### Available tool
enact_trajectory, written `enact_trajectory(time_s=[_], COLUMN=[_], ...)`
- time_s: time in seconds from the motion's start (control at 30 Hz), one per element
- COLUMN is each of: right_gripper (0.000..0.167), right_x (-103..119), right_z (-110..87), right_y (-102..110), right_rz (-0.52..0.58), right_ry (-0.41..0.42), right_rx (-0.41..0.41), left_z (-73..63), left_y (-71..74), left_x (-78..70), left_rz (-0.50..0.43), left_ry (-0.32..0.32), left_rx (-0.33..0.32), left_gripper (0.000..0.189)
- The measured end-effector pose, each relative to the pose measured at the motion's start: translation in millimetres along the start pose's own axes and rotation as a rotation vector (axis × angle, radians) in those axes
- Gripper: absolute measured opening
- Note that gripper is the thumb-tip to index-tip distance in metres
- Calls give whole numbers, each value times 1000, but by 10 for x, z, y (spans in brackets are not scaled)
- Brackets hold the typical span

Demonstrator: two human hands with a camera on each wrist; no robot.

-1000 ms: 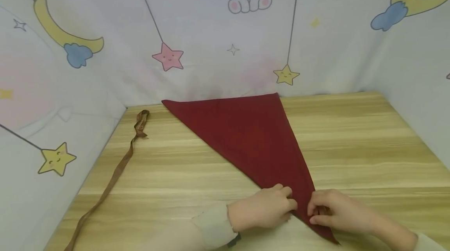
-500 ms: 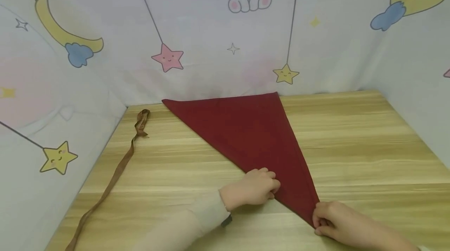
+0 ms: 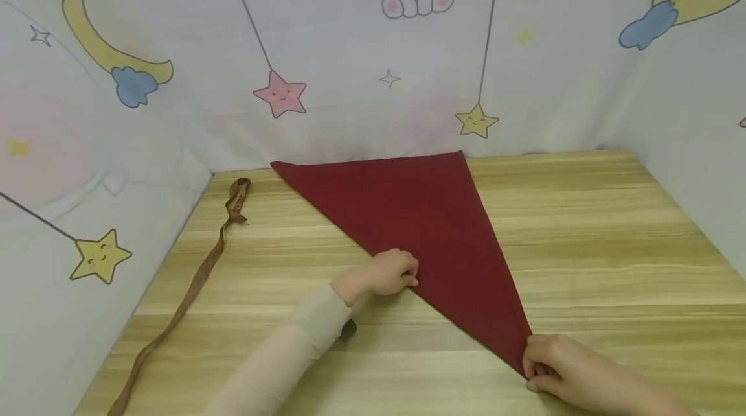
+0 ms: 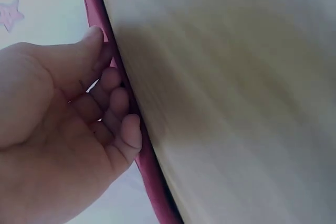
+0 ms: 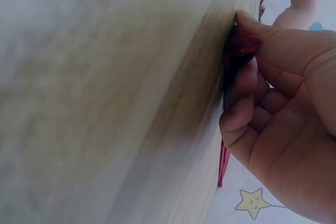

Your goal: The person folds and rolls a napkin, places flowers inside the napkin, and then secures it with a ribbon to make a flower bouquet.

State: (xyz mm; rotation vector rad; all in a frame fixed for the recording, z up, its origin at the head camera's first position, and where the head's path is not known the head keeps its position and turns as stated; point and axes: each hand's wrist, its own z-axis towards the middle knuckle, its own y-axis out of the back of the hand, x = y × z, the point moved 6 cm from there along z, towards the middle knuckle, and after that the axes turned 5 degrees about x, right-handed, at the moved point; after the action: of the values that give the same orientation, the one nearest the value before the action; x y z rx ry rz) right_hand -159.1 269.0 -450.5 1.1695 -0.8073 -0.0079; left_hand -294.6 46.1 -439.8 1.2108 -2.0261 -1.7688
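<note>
A dark red cloth (image 3: 419, 221), folded into a triangle, lies flat on the wooden table. My left hand (image 3: 387, 272) is at the middle of its long near edge, with thumb and curled fingers on that edge. In the left wrist view the fingertips (image 4: 119, 100) touch the cloth's rim (image 4: 152, 177). My right hand (image 3: 559, 367) pinches the cloth's near right corner between thumb and fingers. A bunched bit of red cloth (image 5: 242, 44) shows between them in the right wrist view. The very tip of that corner is hidden in the hand.
Along the left side of the wooden table (image 3: 612, 241) lies a long brown ribbon (image 3: 201, 277), looped at its far end. White fabric printed with stars and moons (image 3: 350, 46) surrounds the table's back and sides. A dark object (image 3: 348, 329) sits under my left wrist.
My left hand has slid up and left along the cloth's long edge. The right hand has moved slightly down and now holds the near corner. The cloth has stayed nearly still.
</note>
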Motion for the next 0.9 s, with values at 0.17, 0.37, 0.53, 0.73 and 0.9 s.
enact_trajectory(time_s=[0.17,0.37,0.53,0.73,0.9], right_gripper=[27,25,21,22,23], right_x=[10,19,8,26,21], right_z=[-22,-41,-59,-83,-134], right_y=[10,19,18,21,31], right_rz=[-22,-3,29,13,13], right_ry=[12,20,8,17,-27], right_rx=[-9,14,42,29,50], left_z=[-38,-110,-195,-240,-193], left_y=[78,188,279,313,319], left_x=[297,648,869,853,478], left_rz=[-52,-59,-45,4,32], left_ry=[79,161,251,296,222], left_rx=[-31,-95,-154,-185,-214], left_gripper=[19,22,23,15,10])
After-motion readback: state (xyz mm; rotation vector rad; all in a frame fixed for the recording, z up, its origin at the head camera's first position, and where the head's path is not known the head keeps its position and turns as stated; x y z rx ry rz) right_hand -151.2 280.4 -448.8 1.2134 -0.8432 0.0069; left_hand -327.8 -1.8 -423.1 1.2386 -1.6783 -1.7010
